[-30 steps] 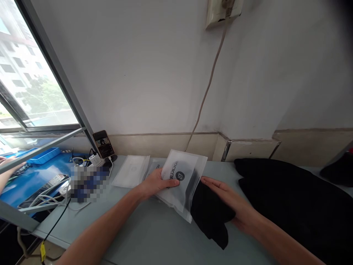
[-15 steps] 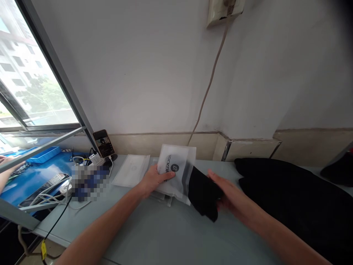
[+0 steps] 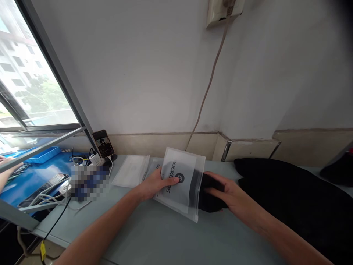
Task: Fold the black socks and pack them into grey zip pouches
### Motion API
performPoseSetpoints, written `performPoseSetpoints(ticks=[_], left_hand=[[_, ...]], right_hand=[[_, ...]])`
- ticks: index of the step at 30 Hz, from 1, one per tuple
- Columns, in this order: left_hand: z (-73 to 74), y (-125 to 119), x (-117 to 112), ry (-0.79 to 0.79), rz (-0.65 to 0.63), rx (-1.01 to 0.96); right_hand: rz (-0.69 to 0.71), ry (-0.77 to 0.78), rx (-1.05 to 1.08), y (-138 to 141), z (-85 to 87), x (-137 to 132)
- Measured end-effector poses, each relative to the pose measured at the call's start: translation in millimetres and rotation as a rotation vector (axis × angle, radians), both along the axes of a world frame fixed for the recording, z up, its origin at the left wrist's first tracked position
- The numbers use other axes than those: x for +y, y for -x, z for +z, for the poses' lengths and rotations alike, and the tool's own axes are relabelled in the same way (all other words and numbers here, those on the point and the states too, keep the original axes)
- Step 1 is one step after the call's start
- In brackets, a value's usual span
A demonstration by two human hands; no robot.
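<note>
My left hand (image 3: 154, 184) grips the closed end of a frosted plastic zip bag (image 3: 184, 176), thumb on top beside its round printed logo. The bag's open edge faces right. A folded piece of black fabric (image 3: 211, 200) lies partly inside the bag, showing dark through the plastic, with the rest sticking out of the mouth. My right hand (image 3: 224, 187) is closed on that outer part, its fingers bunching the cloth at the bag's opening. Whether the cloth is a garment cannot be made out.
A stack of frosted bags (image 3: 131, 170) lies left of my hands. Black cloth pieces (image 3: 292, 198) are heaped at the right. A phone (image 3: 103, 143) stands by chargers and cables at the left. Beyond the metal frame, another person's hand (image 3: 7, 165) shows above a blue work surface (image 3: 30, 180).
The black fabric has gone farther into the bag. My right hand has moved left, up to the bag's mouth, and the bag has shifted slightly right and toward me.
</note>
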State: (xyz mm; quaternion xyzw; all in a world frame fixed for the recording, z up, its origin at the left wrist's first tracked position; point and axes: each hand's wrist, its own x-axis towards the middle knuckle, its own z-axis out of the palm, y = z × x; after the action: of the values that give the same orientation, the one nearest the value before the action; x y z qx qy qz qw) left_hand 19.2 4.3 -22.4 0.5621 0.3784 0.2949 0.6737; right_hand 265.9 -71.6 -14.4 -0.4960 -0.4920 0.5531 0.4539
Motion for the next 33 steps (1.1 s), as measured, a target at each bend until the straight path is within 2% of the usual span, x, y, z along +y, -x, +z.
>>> performPoseSetpoints(ticks=[2, 5, 6, 8, 11, 14, 19, 23, 29, 33], left_hand=[[-3.4, -2, -1, -0.013, 0.003, 0.002], [-8.1, -7, -2, -0.057, 0.114, -0.071], [-9.5, -9, -3, -0.068, 0.174, -0.107], [-12.0, -12, -3, -0.083, 0.294, -0.162], [-14.1, -14, -5, -0.099, 0.381, -0.176], [-12.7, -15, -8, -0.101, 0.271, -0.166], [-6.7, -15, -15, -0.163, 0.09, -0.144], [-4.5, -16, -17, -0.208, 0.059, -0.121], [-1.3, -20, -25, -0.229, -0.036, -0.073], [-6.5, -17, -26, -0.199, -0.002, -0.001]], right_hand=[[-0.11, 0.021, 0.042, 3, -2.6, 2], [-0.303, 0.066, 0.293, 5, -4.6, 6], [-0.3, 0.086, 0.377, 5, -4.6, 6], [-0.192, 0.118, 0.45, 4, -4.3, 6], [-0.062, 0.121, 0.326, 4, -4.7, 2], [-0.123, 0.08, 0.201, 7, -4.3, -1], [-0.158, 0.043, 0.311, 12, 3.0, -4], [-0.108, 0.11, 0.374, 14, 4.6, -4], [-0.185, 0.133, 0.367, 15, 6.0, -7], [-0.077, 0.177, 0.358, 15, 6.1, -8]])
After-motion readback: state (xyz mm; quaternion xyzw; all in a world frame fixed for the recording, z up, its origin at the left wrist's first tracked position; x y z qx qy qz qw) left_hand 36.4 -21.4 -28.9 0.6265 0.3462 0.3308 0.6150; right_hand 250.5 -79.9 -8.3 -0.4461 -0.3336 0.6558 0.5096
